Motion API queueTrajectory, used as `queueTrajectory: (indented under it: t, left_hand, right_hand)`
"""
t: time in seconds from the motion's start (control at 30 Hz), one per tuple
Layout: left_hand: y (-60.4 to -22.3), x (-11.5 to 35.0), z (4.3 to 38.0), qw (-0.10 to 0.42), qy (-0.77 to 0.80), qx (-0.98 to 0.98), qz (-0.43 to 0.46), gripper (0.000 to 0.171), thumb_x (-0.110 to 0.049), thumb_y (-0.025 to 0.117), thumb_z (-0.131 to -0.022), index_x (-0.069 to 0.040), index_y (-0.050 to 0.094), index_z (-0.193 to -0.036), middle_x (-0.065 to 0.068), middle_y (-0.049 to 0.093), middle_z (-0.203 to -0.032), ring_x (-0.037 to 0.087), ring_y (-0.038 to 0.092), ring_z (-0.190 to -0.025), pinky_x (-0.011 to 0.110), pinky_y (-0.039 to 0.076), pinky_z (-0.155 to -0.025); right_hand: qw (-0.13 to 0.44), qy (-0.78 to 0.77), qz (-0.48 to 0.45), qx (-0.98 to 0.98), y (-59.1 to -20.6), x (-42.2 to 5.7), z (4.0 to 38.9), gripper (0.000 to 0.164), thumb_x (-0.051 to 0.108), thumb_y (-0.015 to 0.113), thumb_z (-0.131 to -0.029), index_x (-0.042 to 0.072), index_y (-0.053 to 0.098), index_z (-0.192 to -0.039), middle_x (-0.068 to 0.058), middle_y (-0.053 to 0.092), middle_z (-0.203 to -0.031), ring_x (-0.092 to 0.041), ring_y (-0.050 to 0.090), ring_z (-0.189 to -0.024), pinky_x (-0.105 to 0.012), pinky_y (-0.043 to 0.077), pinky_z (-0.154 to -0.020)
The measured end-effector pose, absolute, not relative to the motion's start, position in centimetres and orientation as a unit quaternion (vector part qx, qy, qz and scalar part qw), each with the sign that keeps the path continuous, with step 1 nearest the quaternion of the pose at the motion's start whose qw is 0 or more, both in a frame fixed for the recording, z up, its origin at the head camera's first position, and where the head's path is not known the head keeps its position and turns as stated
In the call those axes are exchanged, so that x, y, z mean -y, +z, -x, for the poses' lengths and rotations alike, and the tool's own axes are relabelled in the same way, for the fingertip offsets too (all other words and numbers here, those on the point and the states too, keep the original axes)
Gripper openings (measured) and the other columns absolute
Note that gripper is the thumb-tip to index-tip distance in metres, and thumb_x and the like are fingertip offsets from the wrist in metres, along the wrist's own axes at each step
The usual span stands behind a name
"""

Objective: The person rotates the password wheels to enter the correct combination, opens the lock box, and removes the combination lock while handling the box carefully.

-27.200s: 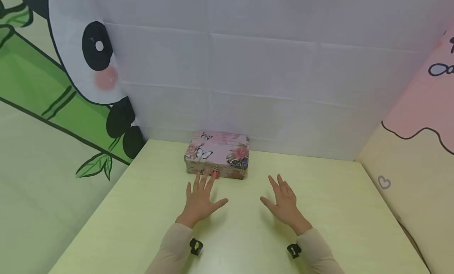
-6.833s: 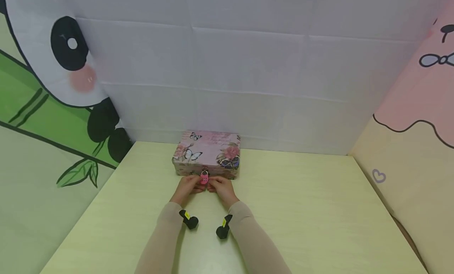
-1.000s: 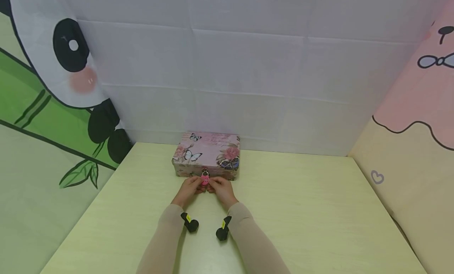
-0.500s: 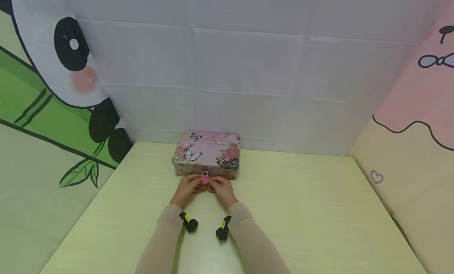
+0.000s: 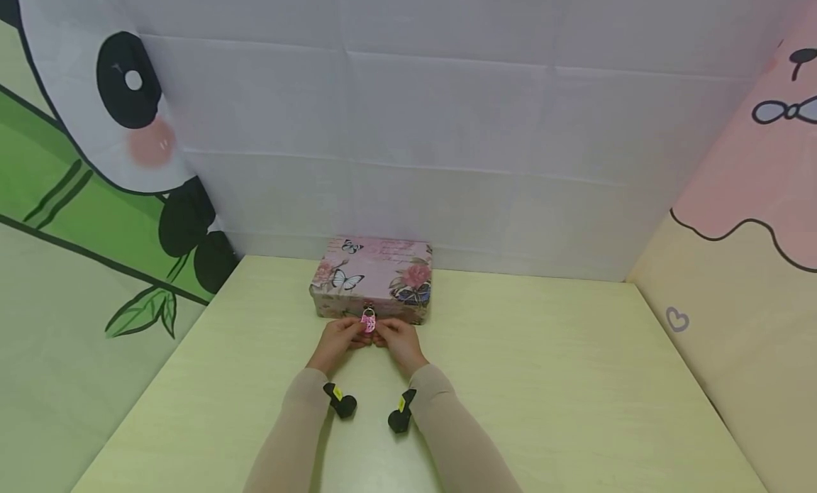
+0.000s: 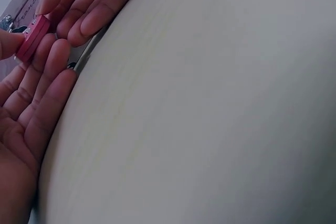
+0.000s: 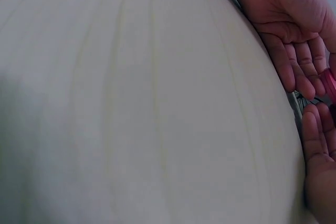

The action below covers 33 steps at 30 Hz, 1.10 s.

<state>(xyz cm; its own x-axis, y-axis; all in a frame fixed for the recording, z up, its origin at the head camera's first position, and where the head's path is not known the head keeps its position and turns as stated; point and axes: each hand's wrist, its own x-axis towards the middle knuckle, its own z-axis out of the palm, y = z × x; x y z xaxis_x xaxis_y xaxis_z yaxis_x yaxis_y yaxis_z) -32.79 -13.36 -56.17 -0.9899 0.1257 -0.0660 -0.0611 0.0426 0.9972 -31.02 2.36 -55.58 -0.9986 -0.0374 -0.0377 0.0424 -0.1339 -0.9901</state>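
A small pink padlock [image 5: 368, 324] hangs by its metal shackle from the clasp on the front of a pink box [image 5: 376, 266] printed with butterflies and roses. My left hand [image 5: 335, 342] pinches the padlock's left side between thumb and fingers. From the right, my right hand [image 5: 401, 342] pinches its other side. In the left wrist view, the padlock [image 6: 32, 39] shows pale marks along one edge, with curled fingers underneath it. Only the padlock's pink edge [image 7: 329, 82] shows at the right border of the right wrist view. The box lid is down.
The pale wooden table [image 5: 542, 379] extends on both sides of the box. Behind it hangs a white creased sheet [image 5: 447, 124]. Cartoon-printed walls stand at left and right. Black wrist cameras [image 5: 345, 406] hang below both sleeves.
Long before, both hands were spread and apart; they have since come together on the padlock. Over the last second, the left fingers shifted slightly and the padlock's face tilted a little. The box stays put.
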Motion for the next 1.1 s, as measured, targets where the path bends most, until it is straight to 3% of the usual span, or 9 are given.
queueTrajectory:
  t: [0.23,0.5,1.1]
  left_hand:
    - [-56.07,13.18,32.67,0.060,0.681,-0.730,-0.024,0.027,-0.008,0.056,-0.101,0.017,0.063,-0.107,0.007,0.070,-0.079,0.011,0.067,-0.068,0.023,0.058,-0.066]
    - [-55.98,13.07,32.60,0.060,0.667,-0.742,-0.022,0.028,-0.009,0.052,-0.103,0.016,0.063,-0.108,0.007,0.071,-0.080,0.010,0.066,-0.068,0.022,0.058,-0.065]
    - [-56.11,13.12,32.64,0.052,0.699,-0.714,0.004,0.027,-0.005,0.050,-0.101,0.018,0.062,-0.109,0.009,0.070,-0.076,0.012,0.067,-0.066,0.025,0.060,-0.064]
  right_hand:
    - [0.027,-0.744,0.006,-0.667,-54.98,-2.51,30.64,0.020,-0.001,0.058,-0.098,-0.019,0.064,-0.107,-0.028,0.068,-0.092,-0.034,0.069,-0.082,-0.046,0.059,-0.080]
    - [0.026,-0.755,0.004,-0.655,-55.42,-2.42,30.83,0.020,0.003,0.062,-0.098,-0.015,0.066,-0.107,-0.013,0.071,-0.086,-0.015,0.065,-0.074,-0.032,0.060,-0.073]
    - [0.026,-0.755,0.006,-0.655,-55.62,-2.32,31.00,0.019,-0.001,0.061,-0.097,-0.016,0.066,-0.106,-0.008,0.069,-0.081,-0.011,0.064,-0.070,-0.027,0.059,-0.070]
